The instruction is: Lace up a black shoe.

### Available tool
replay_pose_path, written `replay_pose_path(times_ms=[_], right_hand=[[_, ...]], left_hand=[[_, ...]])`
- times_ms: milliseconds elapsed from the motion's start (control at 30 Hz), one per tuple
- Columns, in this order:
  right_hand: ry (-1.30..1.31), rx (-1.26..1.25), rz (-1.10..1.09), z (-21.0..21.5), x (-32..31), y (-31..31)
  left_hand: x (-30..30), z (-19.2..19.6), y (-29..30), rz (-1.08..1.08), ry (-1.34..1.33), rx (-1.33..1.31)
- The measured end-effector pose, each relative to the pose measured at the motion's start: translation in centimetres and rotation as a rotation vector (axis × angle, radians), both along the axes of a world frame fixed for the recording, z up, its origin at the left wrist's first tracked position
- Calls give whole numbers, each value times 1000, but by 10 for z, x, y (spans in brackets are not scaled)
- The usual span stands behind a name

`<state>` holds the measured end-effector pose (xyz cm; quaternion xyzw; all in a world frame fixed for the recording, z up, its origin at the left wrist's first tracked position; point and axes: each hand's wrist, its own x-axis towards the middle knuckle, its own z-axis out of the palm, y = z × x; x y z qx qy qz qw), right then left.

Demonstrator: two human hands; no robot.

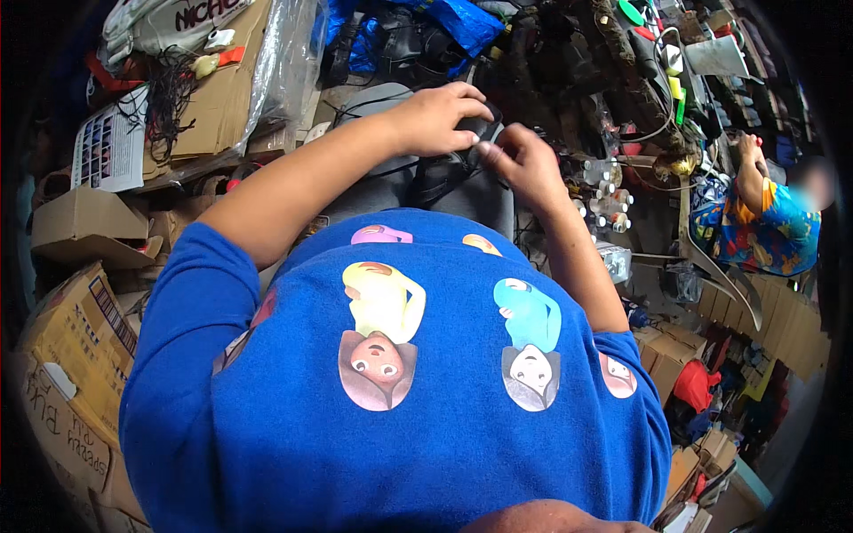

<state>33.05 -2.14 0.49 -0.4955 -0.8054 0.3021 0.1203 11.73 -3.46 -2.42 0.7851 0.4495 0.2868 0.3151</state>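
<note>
A black item that looks like a shoe [437,180] rests on my lap, over dark grey cloth. My left hand [444,115] reaches over its far end, fingers and thumb curled on the black edge. Close beside it, to the right, my right hand [530,162] has bent fingers, with the thumb pressed toward the index finger. Whatever sits in that pinch is too small to make out. Both thumbs nearly meet above the black item, and the hands partly cover it.
Small clear bottles [609,191] stand to my right. A curved blade-like tool [721,271] lies beyond them. Cardboard boxes [84,226] are stacked at left, below a flat cardboard sheet [218,115]. A blue bag [466,27] with black shoes lies ahead. Another person [773,222] sits at far right.
</note>
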Motion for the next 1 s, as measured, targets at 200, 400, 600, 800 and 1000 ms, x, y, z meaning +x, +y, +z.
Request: replay_pose_path(times_ms=[200,400,600,800,1000], right_hand=[[-118,-344,133,1,-2,-14],[9,-230,168,7,19,-31],[346,-387,2,27,27,-51],[355,-265,-80,39,39,-36],[41,-124,30,18,25,-33]], left_hand=[[29,-32,9,-54,-41,-205],[31,-34,8,34,-145,-225],[28,-31,17,-62,-62,-222],[13,-26,36,-185,-42,-202],[9,-11,46,-278,76,-237]])
